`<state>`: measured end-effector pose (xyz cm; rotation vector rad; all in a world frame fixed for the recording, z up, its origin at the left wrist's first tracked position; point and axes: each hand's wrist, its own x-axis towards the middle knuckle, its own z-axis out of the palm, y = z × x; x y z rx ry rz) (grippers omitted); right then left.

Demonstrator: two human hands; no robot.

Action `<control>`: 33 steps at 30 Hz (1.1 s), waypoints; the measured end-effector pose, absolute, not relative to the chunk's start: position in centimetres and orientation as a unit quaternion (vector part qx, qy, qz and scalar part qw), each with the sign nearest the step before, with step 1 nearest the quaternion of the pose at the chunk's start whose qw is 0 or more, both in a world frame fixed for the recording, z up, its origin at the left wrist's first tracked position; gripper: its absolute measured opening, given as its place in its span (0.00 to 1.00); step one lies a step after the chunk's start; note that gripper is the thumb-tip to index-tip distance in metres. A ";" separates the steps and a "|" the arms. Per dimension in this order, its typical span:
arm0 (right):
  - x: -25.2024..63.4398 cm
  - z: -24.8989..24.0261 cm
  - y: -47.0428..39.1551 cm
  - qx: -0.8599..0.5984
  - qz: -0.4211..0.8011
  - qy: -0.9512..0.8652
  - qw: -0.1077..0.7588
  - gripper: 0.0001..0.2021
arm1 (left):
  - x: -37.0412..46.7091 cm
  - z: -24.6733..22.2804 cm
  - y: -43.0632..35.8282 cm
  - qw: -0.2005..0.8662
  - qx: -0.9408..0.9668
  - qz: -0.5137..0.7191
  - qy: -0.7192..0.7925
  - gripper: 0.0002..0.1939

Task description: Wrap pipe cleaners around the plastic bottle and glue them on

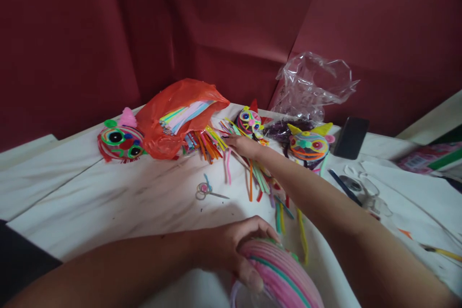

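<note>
At the bottom of the view, my left hand (249,245) is closed around a rounded craft piece (285,274) covered in pink strips with a green band. Its thumb lies on the near rim and the fingers curl over the top. My right hand (241,146) reaches far forward over loose pipe cleaners (258,175), its fingers stretched toward a coloured bundle (207,144); the fingertips are small and partly blurred. An orange plastic bag (173,101) lies behind, holding pale pipe cleaners (187,114).
Decorated animal faces stand at the left (121,142), at the back (249,120) and at the right (309,145). Scissors (211,193) lie mid-table. Clear plastic wrap (314,86), a black phone (352,137), a dark pen (344,187) and yellow-handled pliers (442,251) are farther right.
</note>
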<state>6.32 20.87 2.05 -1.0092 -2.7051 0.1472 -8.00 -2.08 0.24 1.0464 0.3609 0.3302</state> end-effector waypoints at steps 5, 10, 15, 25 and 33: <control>9.3 3.9 20.6 -0.376 0.113 -0.868 0.304 0.13 | -7.9 -0.3 -2.0 0.837 0.495 0.164 0.165 0.43; 10.2 4.6 20.3 -0.372 0.133 -0.841 0.369 0.13 | -8.1 0.5 -2.0 0.836 0.493 0.167 0.177 0.40; 9.6 5.2 20.0 -0.345 0.083 -0.875 0.328 0.09 | -8.3 0.1 -1.7 0.831 0.502 0.167 0.171 0.40; 10.3 8.4 20.4 -0.320 0.046 -0.894 0.312 0.09 | -8.2 -0.7 -1.5 0.830 0.507 0.176 0.152 0.43; 8.8 8.5 22.4 -0.373 0.141 -0.751 0.526 0.19 | -8.3 0.5 -1.7 0.832 0.501 0.160 0.179 0.42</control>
